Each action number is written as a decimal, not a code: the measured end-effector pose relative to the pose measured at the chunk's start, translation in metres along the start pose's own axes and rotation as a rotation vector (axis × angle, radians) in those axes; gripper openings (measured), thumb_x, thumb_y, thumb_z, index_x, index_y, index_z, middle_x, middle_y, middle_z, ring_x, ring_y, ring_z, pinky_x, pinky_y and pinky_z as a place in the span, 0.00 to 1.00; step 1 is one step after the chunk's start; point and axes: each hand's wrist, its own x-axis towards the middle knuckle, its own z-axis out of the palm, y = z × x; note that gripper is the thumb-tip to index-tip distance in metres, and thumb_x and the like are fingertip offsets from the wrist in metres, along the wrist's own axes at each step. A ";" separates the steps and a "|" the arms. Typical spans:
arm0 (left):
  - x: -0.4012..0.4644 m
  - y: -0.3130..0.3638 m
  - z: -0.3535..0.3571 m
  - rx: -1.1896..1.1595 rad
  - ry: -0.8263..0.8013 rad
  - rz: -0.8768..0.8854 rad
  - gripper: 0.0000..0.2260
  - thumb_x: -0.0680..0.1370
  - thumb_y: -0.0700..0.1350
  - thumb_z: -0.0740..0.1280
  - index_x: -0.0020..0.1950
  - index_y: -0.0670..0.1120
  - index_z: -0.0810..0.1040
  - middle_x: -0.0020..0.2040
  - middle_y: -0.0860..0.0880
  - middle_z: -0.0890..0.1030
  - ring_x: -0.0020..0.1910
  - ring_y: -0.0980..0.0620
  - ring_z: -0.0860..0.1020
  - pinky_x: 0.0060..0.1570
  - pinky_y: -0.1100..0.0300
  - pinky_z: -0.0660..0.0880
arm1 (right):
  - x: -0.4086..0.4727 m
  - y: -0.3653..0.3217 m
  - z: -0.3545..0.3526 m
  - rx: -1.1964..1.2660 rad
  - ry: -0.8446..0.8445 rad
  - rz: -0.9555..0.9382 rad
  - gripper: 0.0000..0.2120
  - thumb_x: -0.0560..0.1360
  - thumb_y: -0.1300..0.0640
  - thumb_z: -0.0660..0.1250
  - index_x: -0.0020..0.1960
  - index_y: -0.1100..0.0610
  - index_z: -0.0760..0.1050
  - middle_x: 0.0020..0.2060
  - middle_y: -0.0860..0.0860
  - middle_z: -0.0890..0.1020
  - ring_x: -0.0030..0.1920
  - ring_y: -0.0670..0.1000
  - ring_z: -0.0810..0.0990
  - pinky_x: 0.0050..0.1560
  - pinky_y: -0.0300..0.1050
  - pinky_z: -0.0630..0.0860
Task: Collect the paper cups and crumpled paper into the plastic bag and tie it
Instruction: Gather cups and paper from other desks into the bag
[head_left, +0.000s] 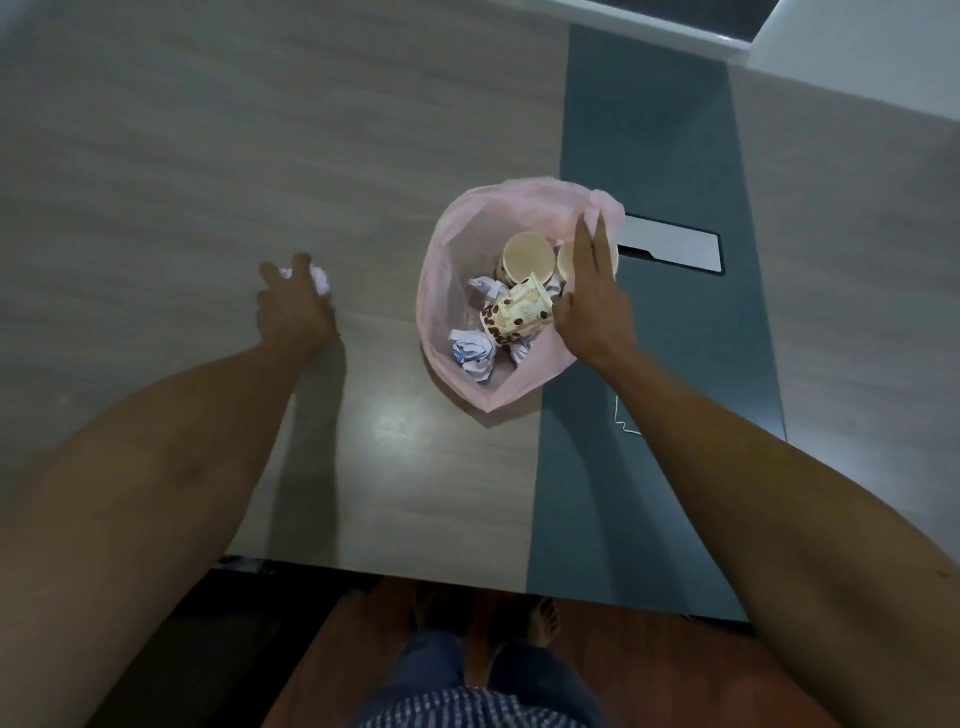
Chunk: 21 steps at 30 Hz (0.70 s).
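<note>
The pink plastic bag (441, 291) sits open on the table (208, 182), straddling the edge where the wood-grain surface meets a dark green strip (649, 156). Inside the bag lie three paper cups: one upright cup (529, 256) with its mouth facing up, a second cup (566, 260) just beside it and partly covered by the right hand, and a third cup (517, 316) printed with coffee beans, lying on its side across the others. Crumpled paper is also in the bag: one ball (471, 354) near the front, another piece (485, 287) beside the tipped cup. The right hand (589, 291) reaches over the far right rim of the bag, fingers straight and close together, fingertips at the bunched plastic; whether it presses or grips the rim cannot be told. The left hand (293, 306) rests on the table well to the left of the bag, its fingers curled around a ball of crumpled paper (319, 278), which shows white between the fingers. A pale rectangular panel (675, 249) is set into the green strip just behind the bag.
</note>
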 end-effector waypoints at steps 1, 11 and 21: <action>-0.007 0.011 -0.004 -0.078 0.039 0.081 0.19 0.81 0.53 0.63 0.70 0.50 0.67 0.67 0.39 0.69 0.58 0.32 0.76 0.56 0.41 0.74 | 0.000 0.000 0.000 -0.001 0.001 0.003 0.47 0.73 0.69 0.63 0.83 0.50 0.41 0.82 0.44 0.42 0.38 0.53 0.71 0.27 0.41 0.67; -0.070 0.152 -0.010 -0.481 -0.070 0.767 0.24 0.77 0.52 0.68 0.67 0.43 0.63 0.56 0.42 0.75 0.48 0.46 0.75 0.47 0.50 0.75 | -0.001 0.001 -0.004 0.031 0.033 0.015 0.47 0.76 0.63 0.67 0.82 0.49 0.39 0.82 0.43 0.41 0.40 0.54 0.73 0.28 0.42 0.65; -0.065 0.153 0.012 0.120 0.159 0.643 0.23 0.78 0.64 0.60 0.64 0.49 0.75 0.70 0.42 0.70 0.62 0.41 0.72 0.55 0.48 0.68 | -0.008 0.005 -0.009 0.048 0.043 0.035 0.47 0.74 0.65 0.64 0.82 0.47 0.39 0.81 0.41 0.41 0.35 0.59 0.73 0.30 0.45 0.68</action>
